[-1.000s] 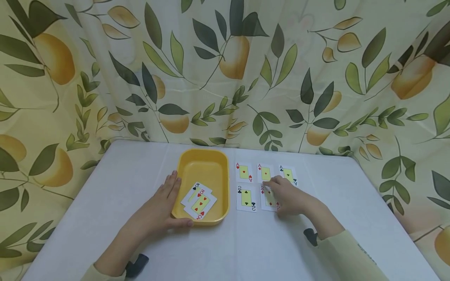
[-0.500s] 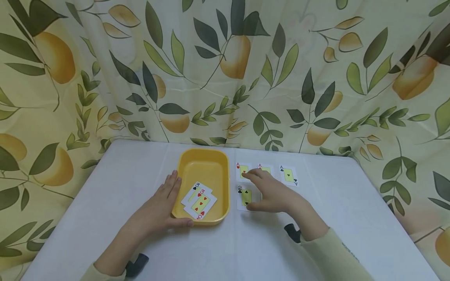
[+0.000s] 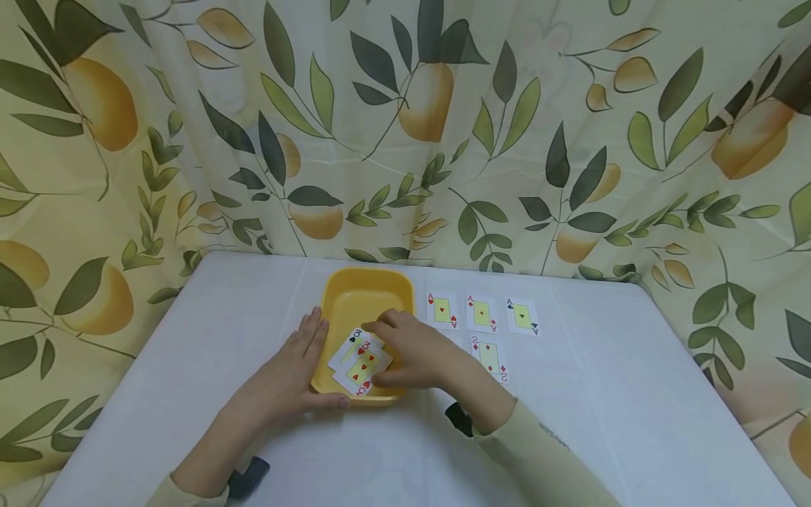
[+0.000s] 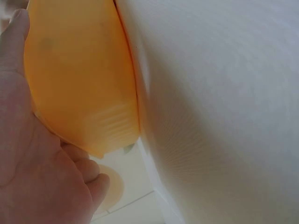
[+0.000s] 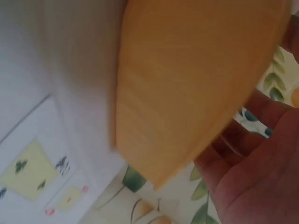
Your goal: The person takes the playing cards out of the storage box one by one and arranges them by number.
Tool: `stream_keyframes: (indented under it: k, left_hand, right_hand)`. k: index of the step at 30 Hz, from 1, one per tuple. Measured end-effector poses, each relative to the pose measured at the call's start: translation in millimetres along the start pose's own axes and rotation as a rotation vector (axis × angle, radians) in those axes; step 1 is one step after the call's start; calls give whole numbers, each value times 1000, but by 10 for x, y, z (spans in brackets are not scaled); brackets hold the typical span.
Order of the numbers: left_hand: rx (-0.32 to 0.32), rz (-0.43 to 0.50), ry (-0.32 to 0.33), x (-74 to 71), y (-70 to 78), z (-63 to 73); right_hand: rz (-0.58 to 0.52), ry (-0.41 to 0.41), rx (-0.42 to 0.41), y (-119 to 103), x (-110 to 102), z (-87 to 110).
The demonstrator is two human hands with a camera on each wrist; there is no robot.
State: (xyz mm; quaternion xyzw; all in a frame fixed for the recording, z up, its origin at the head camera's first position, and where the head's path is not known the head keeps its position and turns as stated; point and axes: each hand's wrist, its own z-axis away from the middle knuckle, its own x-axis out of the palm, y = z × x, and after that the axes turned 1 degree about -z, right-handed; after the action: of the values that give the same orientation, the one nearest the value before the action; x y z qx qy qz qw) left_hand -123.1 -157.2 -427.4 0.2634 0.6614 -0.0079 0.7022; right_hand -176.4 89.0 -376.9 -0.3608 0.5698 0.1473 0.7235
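Observation:
A yellow plastic tray (image 3: 331, 282) stands on the white-covered table. Along its left side lies my left hand (image 3: 288, 373), fingers extended against the wall and thumb by the near rim. Two playing cards overlap inside, a hearts card (image 3: 362, 367) on top of a spades card (image 3: 345, 346). My right hand (image 3: 418, 352) reaches over the tray's right rim, thumb and fingers spread apart around the cards' right side. In the right wrist view, its fingers (image 5: 261, 112) show behind the tray wall. A two of clubs (image 5: 30, 170) lies beside the tray, mostly hidden by my right hand in the head view.
Right of the tray, the ace of hearts (image 3: 441, 310), ace of diamonds (image 3: 481, 313) and ace of clubs (image 3: 522, 316) form the back row. The two of diamonds (image 3: 489, 358) lies in front. A fruit-patterned curtain (image 3: 405, 141) hangs behind the table.
My right hand has left the two of diamonds and moved left, past the two of clubs, to above the cards in the tray. My left hand has stayed in place.

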Motion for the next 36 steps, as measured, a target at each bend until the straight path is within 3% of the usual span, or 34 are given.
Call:
stream_keyframes:
  k: [8,13,20,28,36]
  left_hand:
    - [18,-8,11,-6,-13,19]
    - [26,-15,16,-3,-24,23]
    - [18,1,18,14,-46,11]
    - [26,-14,11,10,-41,5]
    - [21,-10,1,10,-29,0]
  right_hand:
    - [43,-108,85,-175,168,-197]
    - [126,-164,139,-267,240,-265]
    - [240,-122,181,-312,377,-366]
    - [212,-51,220,-267,402,-426]
    - [244,-50,200,-238,418,-452]
